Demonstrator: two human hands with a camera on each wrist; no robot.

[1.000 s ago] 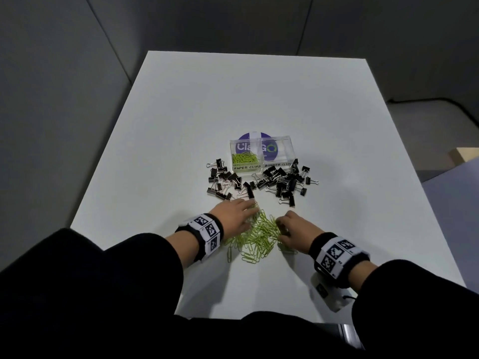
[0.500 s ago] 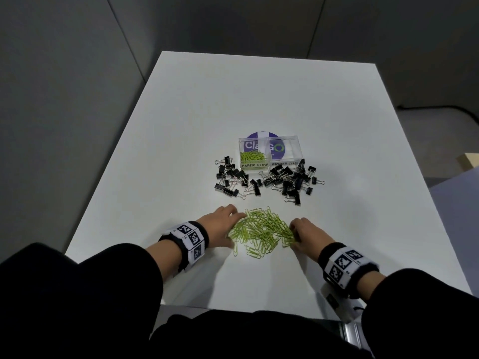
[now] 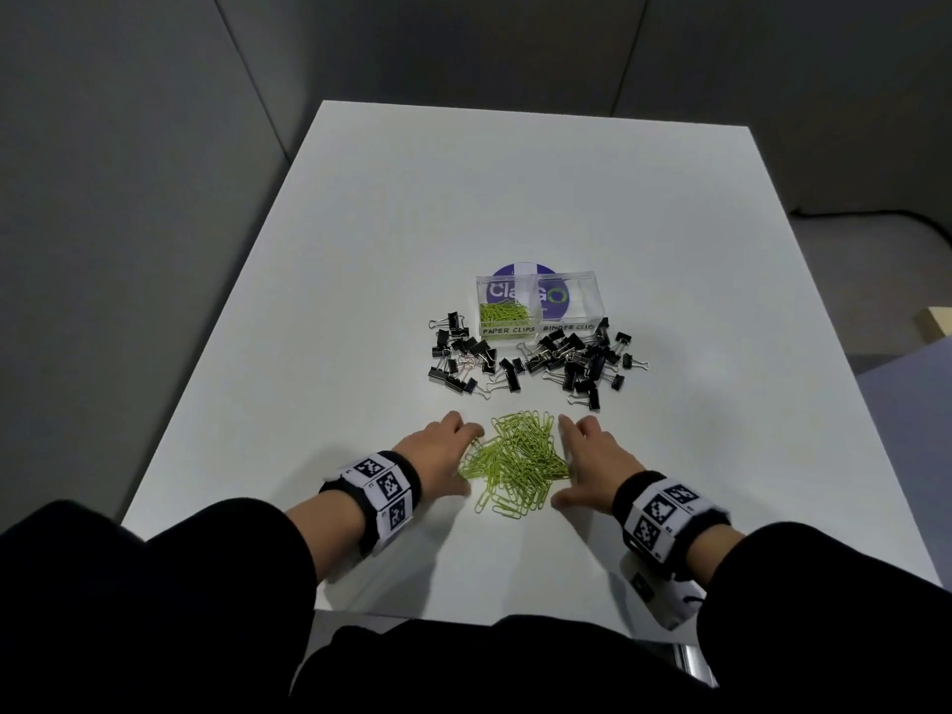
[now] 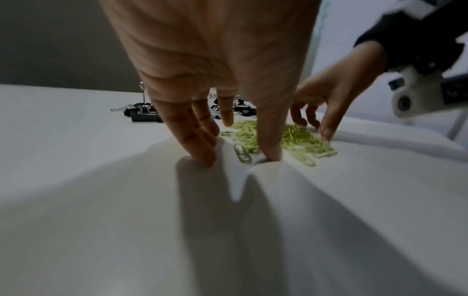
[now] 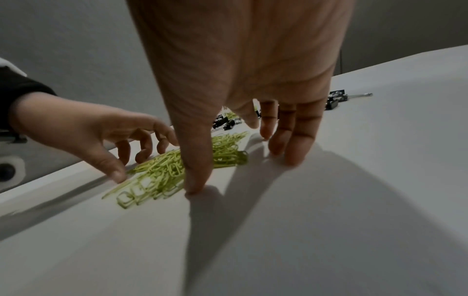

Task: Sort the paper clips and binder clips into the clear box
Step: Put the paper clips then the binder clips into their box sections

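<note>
A: White table [image 3: 360,249], grey walls. Where are the lime-green wire paper clips [image 3: 515,456]?

B: Loose pile between both hands' fingertips. Left hand [image 3: 438,456] and right hand [image 3: 592,461] spread flat, gripping nothing. Black metal binder clips [image 3: 536,360] beyond the fingertips, then the clear plastic two-compartment box [image 3: 538,309].

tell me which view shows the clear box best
The head view: the clear box shows whole, with green paper clips in its left compartment and both handwritten labels on the front. The left wrist view shows only a scrap of a label between the fingers; the right wrist view hides it behind the hand.
</note>
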